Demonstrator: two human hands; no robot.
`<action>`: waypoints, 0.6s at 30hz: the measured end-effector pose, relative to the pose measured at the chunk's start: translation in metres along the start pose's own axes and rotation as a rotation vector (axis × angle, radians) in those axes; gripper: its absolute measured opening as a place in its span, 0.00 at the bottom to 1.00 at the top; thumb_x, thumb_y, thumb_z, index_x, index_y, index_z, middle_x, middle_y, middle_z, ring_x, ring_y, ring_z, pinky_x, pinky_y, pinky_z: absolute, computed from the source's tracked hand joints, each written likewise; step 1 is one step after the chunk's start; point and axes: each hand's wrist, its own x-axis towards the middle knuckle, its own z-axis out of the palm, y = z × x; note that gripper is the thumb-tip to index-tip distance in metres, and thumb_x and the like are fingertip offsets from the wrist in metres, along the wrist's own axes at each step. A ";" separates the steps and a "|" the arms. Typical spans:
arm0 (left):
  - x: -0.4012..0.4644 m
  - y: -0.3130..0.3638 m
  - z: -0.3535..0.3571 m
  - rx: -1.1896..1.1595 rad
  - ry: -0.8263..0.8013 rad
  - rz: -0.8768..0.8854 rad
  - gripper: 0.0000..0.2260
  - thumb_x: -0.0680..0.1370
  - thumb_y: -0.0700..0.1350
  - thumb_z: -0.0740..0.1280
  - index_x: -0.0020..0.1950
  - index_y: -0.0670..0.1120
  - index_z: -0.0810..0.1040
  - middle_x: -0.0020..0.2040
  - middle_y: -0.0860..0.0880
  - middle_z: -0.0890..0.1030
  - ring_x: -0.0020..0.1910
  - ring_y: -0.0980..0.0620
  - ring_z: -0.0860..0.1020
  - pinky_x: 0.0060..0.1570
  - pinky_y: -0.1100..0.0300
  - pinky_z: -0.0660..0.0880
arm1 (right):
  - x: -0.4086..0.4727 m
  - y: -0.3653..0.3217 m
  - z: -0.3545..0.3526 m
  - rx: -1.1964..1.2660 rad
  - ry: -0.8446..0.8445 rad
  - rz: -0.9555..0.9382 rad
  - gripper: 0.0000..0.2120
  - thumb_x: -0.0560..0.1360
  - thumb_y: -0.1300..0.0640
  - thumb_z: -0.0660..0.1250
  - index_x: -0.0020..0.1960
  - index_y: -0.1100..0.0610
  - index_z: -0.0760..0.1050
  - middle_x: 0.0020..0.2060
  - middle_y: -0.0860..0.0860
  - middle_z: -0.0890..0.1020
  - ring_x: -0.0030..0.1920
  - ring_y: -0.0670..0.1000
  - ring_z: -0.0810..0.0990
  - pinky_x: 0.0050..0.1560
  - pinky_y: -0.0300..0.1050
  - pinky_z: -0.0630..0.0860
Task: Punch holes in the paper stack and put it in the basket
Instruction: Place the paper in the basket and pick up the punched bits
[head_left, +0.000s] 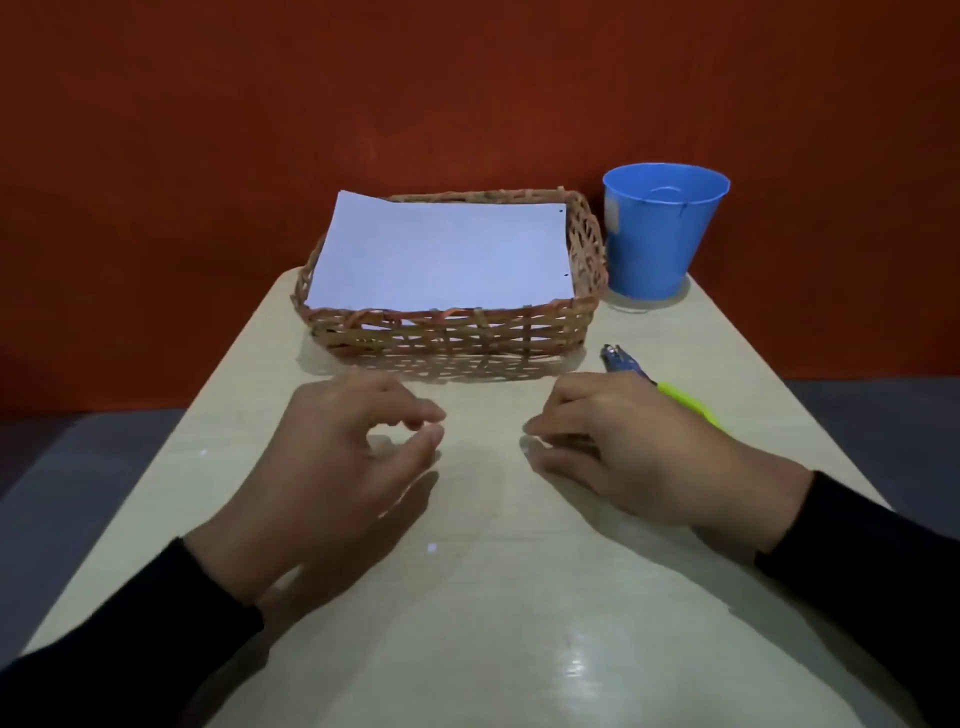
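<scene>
A white paper stack (441, 254) lies in the woven basket (457, 332) at the back of the table, its left corner sticking up over the rim. Two small punched holes show along its right edge. A hand-held hole punch (626, 362) with a metal head and yellow-green handle lies on the table right of the basket, partly hidden behind my right hand (623, 447). My left hand (343, 457) hovers just above the table in front of the basket, fingers loosely curled, holding nothing. My right hand rests low on the table, fingers relaxed and empty.
A blue bucket (662, 234) stands at the back right, beside the basket. The pale wooden table (467, 597) reaches toward me, with a red wall behind it and a grey floor at both sides.
</scene>
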 end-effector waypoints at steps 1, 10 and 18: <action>-0.009 -0.007 0.000 0.025 -0.028 -0.038 0.06 0.77 0.51 0.74 0.52 0.55 0.87 0.46 0.60 0.84 0.45 0.59 0.80 0.45 0.57 0.79 | 0.001 -0.001 0.000 0.005 0.010 0.014 0.13 0.78 0.48 0.65 0.42 0.54 0.84 0.40 0.49 0.80 0.41 0.49 0.79 0.45 0.44 0.71; -0.022 -0.021 -0.002 0.027 -0.053 -0.123 0.08 0.78 0.50 0.73 0.55 0.53 0.87 0.46 0.58 0.85 0.47 0.59 0.81 0.49 0.62 0.77 | 0.010 -0.014 -0.002 0.014 -0.036 0.112 0.07 0.79 0.55 0.71 0.46 0.54 0.87 0.42 0.51 0.84 0.46 0.51 0.80 0.49 0.52 0.77; -0.003 -0.015 0.014 0.004 -0.054 -0.127 0.08 0.77 0.49 0.73 0.56 0.54 0.87 0.44 0.57 0.85 0.43 0.61 0.80 0.43 0.78 0.68 | 0.029 -0.026 -0.009 -0.228 -0.231 0.088 0.10 0.79 0.59 0.65 0.40 0.57 0.80 0.39 0.55 0.80 0.42 0.57 0.77 0.46 0.57 0.77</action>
